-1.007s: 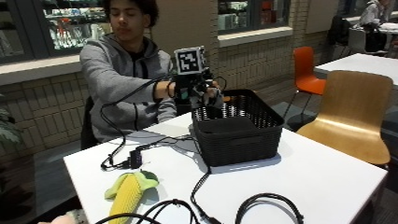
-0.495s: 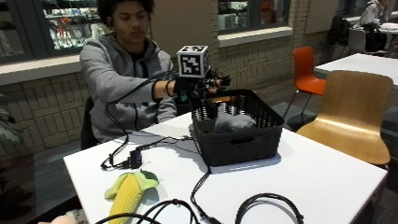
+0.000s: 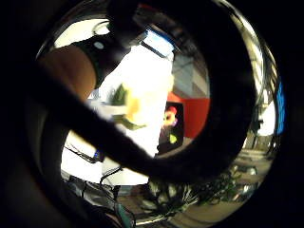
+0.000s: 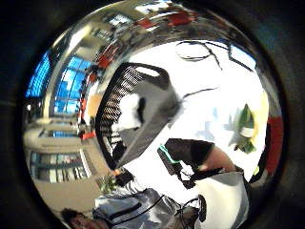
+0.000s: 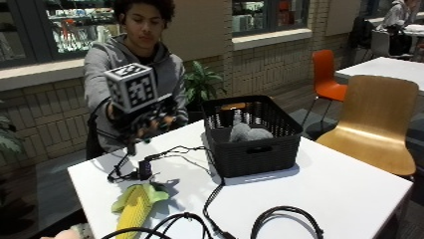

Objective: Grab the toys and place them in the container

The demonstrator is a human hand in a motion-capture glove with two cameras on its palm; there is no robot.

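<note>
Above the white table (image 5: pixel 344 184), the gloved right hand (image 5: pixel 149 122) hovers with fingers spread, holding nothing. Grey toy (image 5: pixel 246 133) lies inside the black basket (image 5: pixel 255 154); corn toy (image 5: pixel 136 209) lies on the table.

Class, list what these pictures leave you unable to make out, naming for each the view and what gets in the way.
- Grey toy in the black basket: outside view; the basket wall hides its lower part.
- Pale toy at the table's corner: outside view; cut off by the picture's edge.
- Corn toy: little finger side palm view; a dark strap crosses it.
- Gloved right hand: outside view; blurred, so finger pose is unclear.
</note>
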